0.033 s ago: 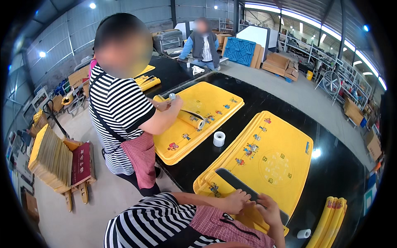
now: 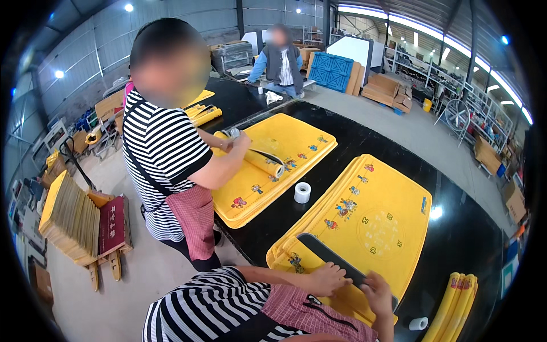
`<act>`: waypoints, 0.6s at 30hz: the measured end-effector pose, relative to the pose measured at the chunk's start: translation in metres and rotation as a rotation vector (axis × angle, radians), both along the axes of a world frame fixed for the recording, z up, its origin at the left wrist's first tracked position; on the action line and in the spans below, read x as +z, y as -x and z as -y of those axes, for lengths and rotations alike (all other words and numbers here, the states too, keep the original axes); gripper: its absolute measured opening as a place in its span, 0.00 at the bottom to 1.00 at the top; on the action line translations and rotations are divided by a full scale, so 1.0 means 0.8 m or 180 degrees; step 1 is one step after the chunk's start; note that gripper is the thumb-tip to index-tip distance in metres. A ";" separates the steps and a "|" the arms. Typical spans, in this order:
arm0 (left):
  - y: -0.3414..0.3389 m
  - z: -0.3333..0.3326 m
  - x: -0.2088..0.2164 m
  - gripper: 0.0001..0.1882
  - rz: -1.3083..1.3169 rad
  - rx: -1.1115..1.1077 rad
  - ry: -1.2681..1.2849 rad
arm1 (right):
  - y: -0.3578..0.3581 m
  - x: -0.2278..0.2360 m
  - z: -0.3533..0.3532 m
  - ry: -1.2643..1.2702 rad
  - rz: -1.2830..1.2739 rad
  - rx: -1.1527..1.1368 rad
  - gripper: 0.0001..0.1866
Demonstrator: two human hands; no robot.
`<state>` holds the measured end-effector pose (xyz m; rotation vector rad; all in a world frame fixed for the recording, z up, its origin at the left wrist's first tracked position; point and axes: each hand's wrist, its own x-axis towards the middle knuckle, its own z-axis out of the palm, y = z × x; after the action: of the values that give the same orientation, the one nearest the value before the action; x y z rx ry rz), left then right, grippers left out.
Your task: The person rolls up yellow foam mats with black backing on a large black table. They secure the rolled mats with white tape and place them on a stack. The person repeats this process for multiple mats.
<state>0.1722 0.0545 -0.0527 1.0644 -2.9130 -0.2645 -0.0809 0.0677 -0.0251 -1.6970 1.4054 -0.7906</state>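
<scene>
1. Bends the fingers of left hand (image 2: pixel 327 279) and right hand (image 2: pixel 377 294) at the dark-backed mat (image 2: pixel 326 252), lower centre; cannot tell grasp from mere touch.
2. Could spring flat or roll crooked, probably from slack or uneven finger pressure.
3. Lies on a yellow stack (image 2: pixel 379 214), above a glossy black table (image 2: pixel 456 233).
4. Opens behind onto metal shelving (image 2: pixel 421 68), upper right; includes a striped-shirted co-worker (image 2: pixel 165 142), left.

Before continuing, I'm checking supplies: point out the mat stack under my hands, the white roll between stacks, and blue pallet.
Mat stack (image 2: pixel 370 214): head view, top mat.
White roll (image 2: pixel 302 197): head view, outer side.
Blue pallet (image 2: pixel 329 72): head view, broad face.
</scene>
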 end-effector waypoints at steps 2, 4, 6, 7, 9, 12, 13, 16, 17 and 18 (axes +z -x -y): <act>-0.007 0.000 -0.004 0.37 -0.0106 0.0036 0.0017 | 0.072 -0.022 -0.011 -0.0070 -0.0228 -0.0898 0.27; -0.012 -0.002 -0.007 0.37 -0.0140 0.0074 0.0021 | 0.119 -0.012 -0.033 0.0437 -0.0578 -0.1355 0.25; 0.000 0.002 -0.006 0.37 -0.0183 -0.0030 0.0039 | 0.226 -0.071 -0.070 0.0934 -0.1459 -0.1970 0.26; 0.006 0.000 0.007 0.37 -0.0205 0.0010 -0.0106 | 0.240 -0.064 -0.087 0.0957 -0.1507 -0.2182 0.25; 0.001 0.003 0.013 0.34 -0.0008 0.0083 0.0133 | 0.272 -0.043 -0.103 0.0610 -0.1374 -0.2483 0.25; -0.010 0.009 0.019 0.29 -0.0145 0.0086 0.0251 | 0.306 -0.031 -0.103 0.0532 -0.1614 -0.2906 0.25; -0.008 0.012 0.018 0.28 -0.0209 0.0021 0.0387 | 0.314 -0.032 -0.099 0.0587 -0.1853 -0.3075 0.26; -0.043 0.015 0.051 0.35 -0.0112 0.0547 0.0390 | 0.336 -0.025 -0.079 0.0675 -0.2300 -0.3362 0.31; -0.057 0.003 0.042 0.37 -0.0242 0.0450 0.0605 | 0.314 0.004 -0.074 0.0382 -0.1536 -0.3465 0.27; -0.065 -0.008 0.035 0.39 -0.0393 0.0399 0.0839 | 0.291 0.035 -0.076 0.0101 -0.0825 -0.3639 0.26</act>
<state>0.2242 0.0608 -0.0248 1.1354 -2.6647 0.0550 -0.3138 0.1283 0.0032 -0.9027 2.5845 -1.1850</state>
